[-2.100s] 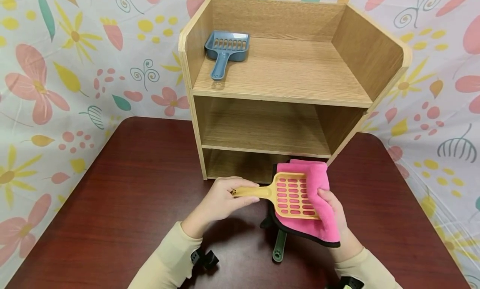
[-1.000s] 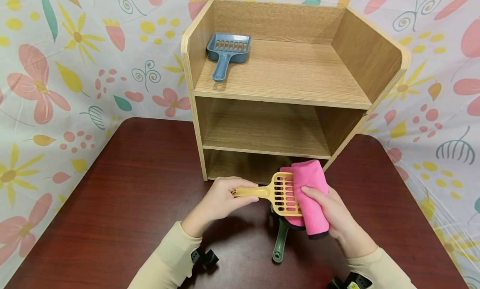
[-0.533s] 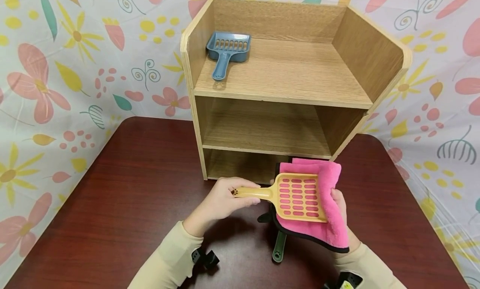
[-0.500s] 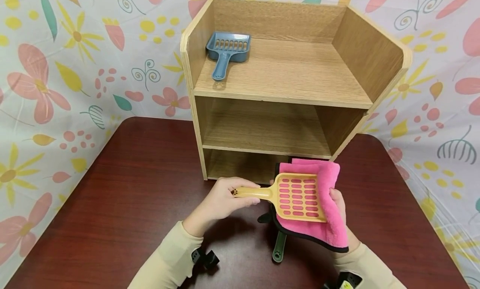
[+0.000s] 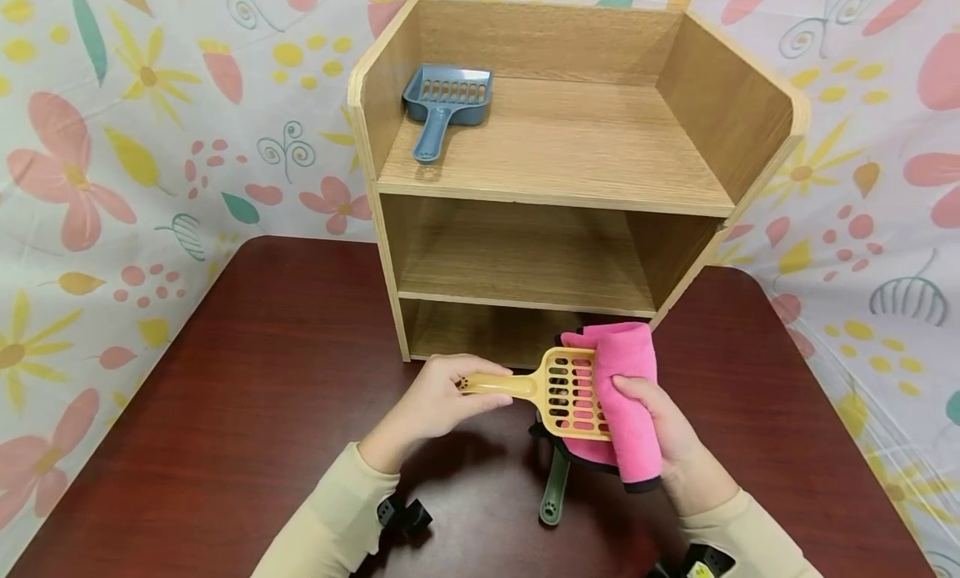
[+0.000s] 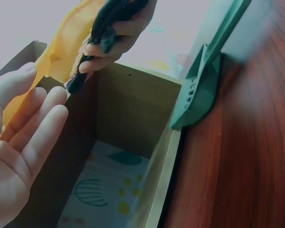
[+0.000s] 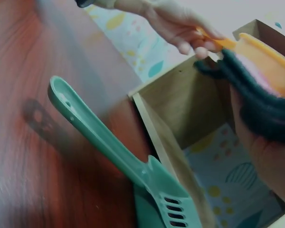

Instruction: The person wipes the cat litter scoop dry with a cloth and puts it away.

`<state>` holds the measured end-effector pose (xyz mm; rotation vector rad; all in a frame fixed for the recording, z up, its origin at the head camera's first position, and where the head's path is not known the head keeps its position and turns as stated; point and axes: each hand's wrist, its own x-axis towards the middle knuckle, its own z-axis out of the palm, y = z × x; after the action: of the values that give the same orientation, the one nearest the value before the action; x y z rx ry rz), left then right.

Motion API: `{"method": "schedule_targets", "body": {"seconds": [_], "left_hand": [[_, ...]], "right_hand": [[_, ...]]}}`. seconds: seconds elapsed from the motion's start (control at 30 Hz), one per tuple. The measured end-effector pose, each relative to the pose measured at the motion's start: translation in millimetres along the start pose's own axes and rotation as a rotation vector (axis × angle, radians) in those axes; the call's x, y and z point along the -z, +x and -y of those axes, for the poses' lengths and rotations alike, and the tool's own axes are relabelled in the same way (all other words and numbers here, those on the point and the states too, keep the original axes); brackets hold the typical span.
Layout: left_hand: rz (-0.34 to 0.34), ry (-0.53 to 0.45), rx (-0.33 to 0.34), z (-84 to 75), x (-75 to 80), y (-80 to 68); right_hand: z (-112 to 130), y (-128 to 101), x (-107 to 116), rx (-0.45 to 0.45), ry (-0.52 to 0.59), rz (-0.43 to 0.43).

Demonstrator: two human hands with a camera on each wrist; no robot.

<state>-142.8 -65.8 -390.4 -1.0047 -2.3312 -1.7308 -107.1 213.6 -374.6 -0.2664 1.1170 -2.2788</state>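
My left hand [image 5: 448, 396] grips the handle of a yellow slotted scoop [image 5: 566, 390], held level just above the table in front of the shelf unit. A pink cloth [image 5: 626, 386] with a dark edge is wrapped over the scoop's right side. My right hand [image 5: 656, 424] grips that cloth, thumb on top. In the left wrist view the yellow scoop [image 6: 61, 52] shows above my left hand's fingers [image 6: 33, 123]. The right wrist view shows the cloth's dark edge [image 7: 256, 99] against the yellow scoop [image 7: 268, 54].
A green scoop [image 5: 553, 488] lies on the dark red table [image 5: 247, 378] under the hands, also visible as the green scoop [image 7: 114, 152]. A wooden shelf unit [image 5: 570, 178] stands behind, with a blue scoop [image 5: 444, 104] on its top shelf. A floral curtain surrounds the table.
Half a second ago the cloth lay spread under the scoop with my right hand beneath. Now it is folded over the scoop's right side, right hand on top and further left.
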Motion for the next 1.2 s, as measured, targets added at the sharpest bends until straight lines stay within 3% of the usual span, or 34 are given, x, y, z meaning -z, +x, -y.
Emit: {"method": "schedule_targets", "body": {"seconds": [0.23, 0.4, 0.6, 0.83, 1.03, 1.2], "left_hand": [[0.008, 0.178, -0.145, 2.5, 1.9, 2.1], [0.046, 0.308, -0.19, -3.8, 8.1, 2.3], [0.047, 0.376, -0.257, -6.8, 16.5, -4.2], [0.026, 0.412, -0.311, -12.7, 21.8, -9.4], [0.015, 0.421, -0.325, -18.7, 26.7, -10.5], [-0.004, 0.41, -0.312, -23.1, 33.8, -13.3]], "right_hand": [[-2.8, 1.7, 6.1, 0.003, -0.21, -0.22], [-9.6, 5.5, 9.6, 0.027, -0.377, -0.407], [-12.4, 7.4, 11.0, 0.098, -0.556, -0.627], [-9.2, 5.8, 10.4, 0.109, -0.77, -0.67], [-5.4, 1.7, 11.5, 0.116, -0.777, -0.678], [0.3, -3.3, 14.8, 0.154, -0.72, -0.704]]}}
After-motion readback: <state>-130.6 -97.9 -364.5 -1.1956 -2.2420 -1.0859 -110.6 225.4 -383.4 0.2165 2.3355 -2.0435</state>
